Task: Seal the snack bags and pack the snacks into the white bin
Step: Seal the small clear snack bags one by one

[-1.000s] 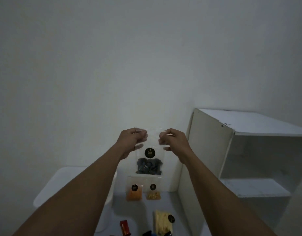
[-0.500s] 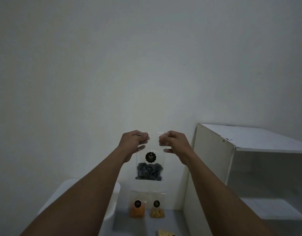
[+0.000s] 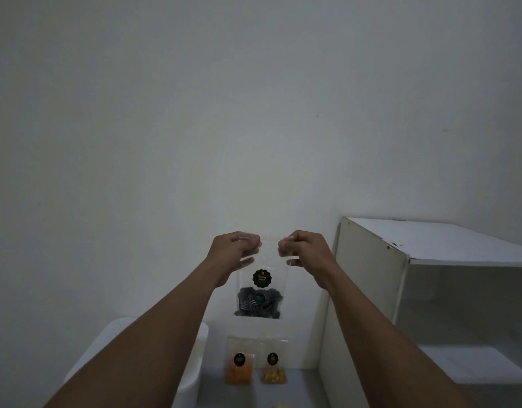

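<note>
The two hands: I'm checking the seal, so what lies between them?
In the head view, only the clear top strip of the dark snack bag spans the gap between the left hand and right hand, each pinching a top corner.

The only print that can be made out stands on the round black sticker [image 3: 262, 278] on the front of the clear snack bag [image 3: 260, 290] held up before the wall: two short lines of gold lettering that seem to read "Kuping Gajah", though the letters are small and soft. Below that bag, the orange snack bag [image 3: 238, 363] and the pale snack bag [image 3: 273, 365] carry similar black stickers, their lettering too small to read.
</note>
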Available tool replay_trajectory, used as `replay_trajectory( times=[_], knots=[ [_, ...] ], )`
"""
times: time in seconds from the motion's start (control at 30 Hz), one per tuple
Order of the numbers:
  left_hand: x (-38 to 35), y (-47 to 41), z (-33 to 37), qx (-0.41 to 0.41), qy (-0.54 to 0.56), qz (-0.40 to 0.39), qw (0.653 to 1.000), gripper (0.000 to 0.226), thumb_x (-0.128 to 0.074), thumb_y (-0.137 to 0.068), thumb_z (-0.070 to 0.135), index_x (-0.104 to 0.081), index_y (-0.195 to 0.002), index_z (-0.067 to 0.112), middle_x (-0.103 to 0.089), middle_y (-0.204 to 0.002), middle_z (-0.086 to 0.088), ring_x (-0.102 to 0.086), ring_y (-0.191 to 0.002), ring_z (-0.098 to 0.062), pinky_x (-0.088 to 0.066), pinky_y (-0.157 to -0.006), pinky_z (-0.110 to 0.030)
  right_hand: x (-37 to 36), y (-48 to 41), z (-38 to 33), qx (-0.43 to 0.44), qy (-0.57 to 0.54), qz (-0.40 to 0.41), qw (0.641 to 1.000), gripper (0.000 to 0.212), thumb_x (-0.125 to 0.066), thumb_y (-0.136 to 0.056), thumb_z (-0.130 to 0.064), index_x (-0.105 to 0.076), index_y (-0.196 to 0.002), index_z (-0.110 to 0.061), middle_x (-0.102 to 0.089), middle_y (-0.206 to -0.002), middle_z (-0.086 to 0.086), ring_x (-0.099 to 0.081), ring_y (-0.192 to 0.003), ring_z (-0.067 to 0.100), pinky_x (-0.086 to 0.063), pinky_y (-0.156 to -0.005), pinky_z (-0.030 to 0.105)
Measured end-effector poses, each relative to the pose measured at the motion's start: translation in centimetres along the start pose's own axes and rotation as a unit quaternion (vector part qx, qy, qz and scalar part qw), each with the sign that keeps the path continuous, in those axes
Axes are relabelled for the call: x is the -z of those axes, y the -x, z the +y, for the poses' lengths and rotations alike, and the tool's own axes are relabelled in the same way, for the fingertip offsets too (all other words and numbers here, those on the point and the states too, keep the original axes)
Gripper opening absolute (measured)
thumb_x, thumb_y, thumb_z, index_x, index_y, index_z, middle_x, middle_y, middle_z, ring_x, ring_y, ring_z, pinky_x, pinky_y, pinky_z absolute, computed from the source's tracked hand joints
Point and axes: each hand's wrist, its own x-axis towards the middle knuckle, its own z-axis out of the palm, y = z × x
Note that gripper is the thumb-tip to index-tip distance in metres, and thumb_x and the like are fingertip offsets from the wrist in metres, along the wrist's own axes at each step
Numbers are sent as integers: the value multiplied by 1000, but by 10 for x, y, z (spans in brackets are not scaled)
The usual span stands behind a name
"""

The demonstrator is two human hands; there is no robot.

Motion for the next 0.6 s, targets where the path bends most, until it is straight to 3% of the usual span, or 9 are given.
replay_trajectory(
  times=[0.17,0.27,0.43,0.6],
  knots=[
    [-3,-5,-3,-41,-26,28,998,20,-74,-84,5,-70,-99,-7,-74,-92,-15,-71,-81,-17,-59,-79,-28,-5,-2,4,-19,-1,-24,1000,8,-70,-86,-14,-72,-85,-6,-74,-88,9,-72,-81,16,-58,-69,31],
    [-5,-5,-4,-47,-37,18,998,19,-74,-84,9,-71,-97,-4,-74,-92,-16,-71,-84,-19,-59,-81,-29,-8,-5,3,-4,14,-18,1000,12,-70,-87,-15,-73,-89,-3,-74,-86,9,-71,-80,15,-58,-70,30],
    [-4,-5,-6,-22,1,-1,1000,20,-73,-86,19,-72,-100,3,-75,-98,-10,-70,-88,-18,-59,-83,-34,-12,-13,0,43,105,2,993,13,-66,-90,-10,-69,-79,-5,-67,-70,8,-61,-65,18,-52,-64,28],
    [4,-14,-1,-68,-55,54,995,7,-73,-85,6,-73,-79,4,-75,-84,-8,-71,-87,-22,-58,-83,-31,-9,-14,5,25,67,-4,997,12,-72,-87,-14,-74,-86,-2,-73,-80,12,-67,-72,16,-55,-68,30]
  ],
)
